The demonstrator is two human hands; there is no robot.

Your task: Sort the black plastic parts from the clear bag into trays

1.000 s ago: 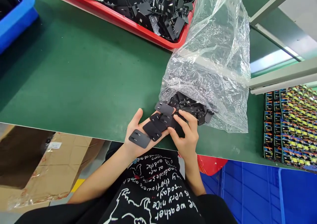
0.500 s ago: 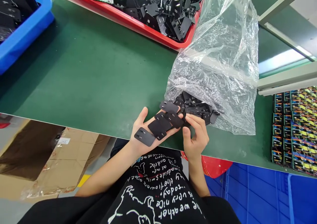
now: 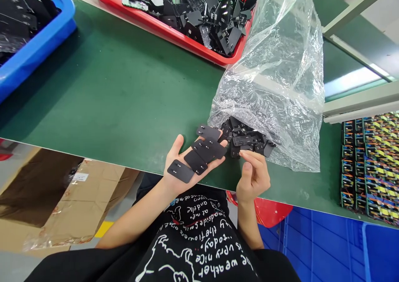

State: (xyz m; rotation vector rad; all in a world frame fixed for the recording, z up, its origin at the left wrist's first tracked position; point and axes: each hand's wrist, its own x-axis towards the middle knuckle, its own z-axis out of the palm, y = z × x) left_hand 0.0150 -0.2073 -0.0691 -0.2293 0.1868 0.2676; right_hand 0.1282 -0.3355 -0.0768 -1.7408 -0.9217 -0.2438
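Observation:
Several flat black plastic plates (image 3: pixel 180 171) with small slots lie overlapping on the upturned palm of my left hand (image 3: pixel 174 182), which supports them with its fingers stretched out beneath. My right hand (image 3: pixel 254 178) is just to the right, fingers bent and thumb apart from them. Its fingertips reach the near edge of a pile of black plastic parts (image 3: pixel 246 140), and nothing shows between them. That pile spills from the mouth of a clear plastic bag (image 3: pixel 280 90) lying on the green table (image 3: pixel 124 95).
A red tray (image 3: pixel 187 38) full of mixed black parts stands at the back. At the left is a blue bin (image 3: pixel 59 32) of black parts. Rows of circuit boards (image 3: pixel 370 165) lie at the right. Below the table edge are a cardboard box (image 3: pixel 84 199), a red stool (image 3: pixel 274 211) and blue crates (image 3: pixel 324 240).
My right hand has moved a little to the right, away from my left hand and its plates. The left hand has barely shifted and still carries the plates.

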